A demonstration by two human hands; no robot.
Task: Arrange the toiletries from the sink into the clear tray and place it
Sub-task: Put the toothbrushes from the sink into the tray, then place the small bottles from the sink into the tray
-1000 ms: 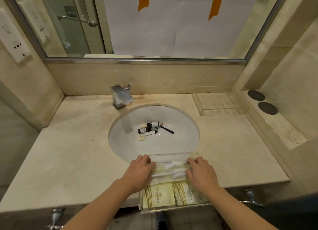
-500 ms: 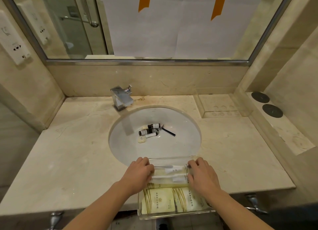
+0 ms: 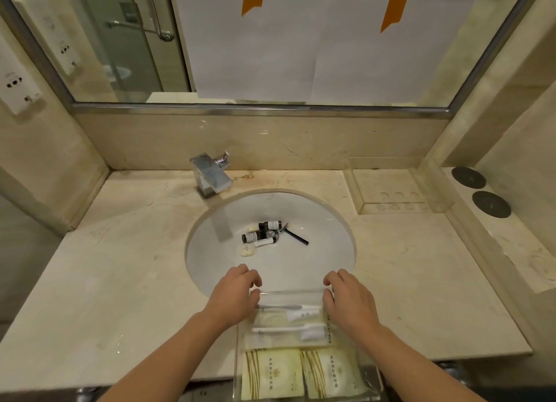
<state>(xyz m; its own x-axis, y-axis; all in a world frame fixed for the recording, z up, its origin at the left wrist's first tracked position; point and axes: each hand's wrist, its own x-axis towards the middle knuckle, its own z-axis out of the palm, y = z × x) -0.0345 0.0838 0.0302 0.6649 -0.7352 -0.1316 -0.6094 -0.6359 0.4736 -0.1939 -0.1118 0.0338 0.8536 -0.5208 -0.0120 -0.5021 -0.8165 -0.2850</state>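
The clear, straight-walled plastic tray (image 3: 304, 346) is gripped at its far corners, the left hand (image 3: 233, 296) curled over the left corner and the right hand (image 3: 349, 301) over the right, fingers bent down onto the far rim while the near end juts out past the front edge of the veined beige marble counter (image 3: 120, 281). The step in hand looks like positioning: the tray is being squared up at the near lip of the oval white ceramic sink (image 3: 328, 221). Already inside are two white slim toothbrushes in clear wrappers (image 3: 288, 317) and two flat cream sachets with gold stripes (image 3: 301, 371), soft and crinkly beside the hard tray walls. Down in the glossy bowl the rest is waiting: small dark cylindrical bottles with pale labels (image 3: 261, 232), touching one another in a loose heap, a black thin-handled razor (image 3: 296, 236) just beside them, and a round cream soap piece (image 3: 246, 250) at the heap's near-left. Next, one hand probably has to be freed and sent into the basin; the smooth rounded bottles may roll on the curved porcelain, so a firm pinch is called for.
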